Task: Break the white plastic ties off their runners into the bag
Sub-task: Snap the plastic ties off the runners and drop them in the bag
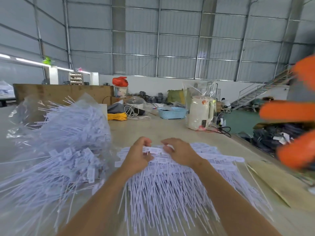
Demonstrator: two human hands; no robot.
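Observation:
A spread stack of white plastic ties on runners (170, 184) lies in front of me, tails pointing toward me. My left hand (139, 155) and my right hand (179, 152) sit close together at the stack's far edge, each pinching the top strip of white ties (156, 149) between thumb and fingers. To the left, a clear plastic bag (23, 116) lies open on the table, holding a big heap of loose white ties (71, 133) that spills toward me.
A cream electric kettle (201, 113) in plastic wrap, a light blue basket (172, 112) and yellow cord (117, 116) stand at the table's far side. Flat cardboard (279, 183) lies at the right edge. Blurred orange shapes (289, 113) intrude from the right.

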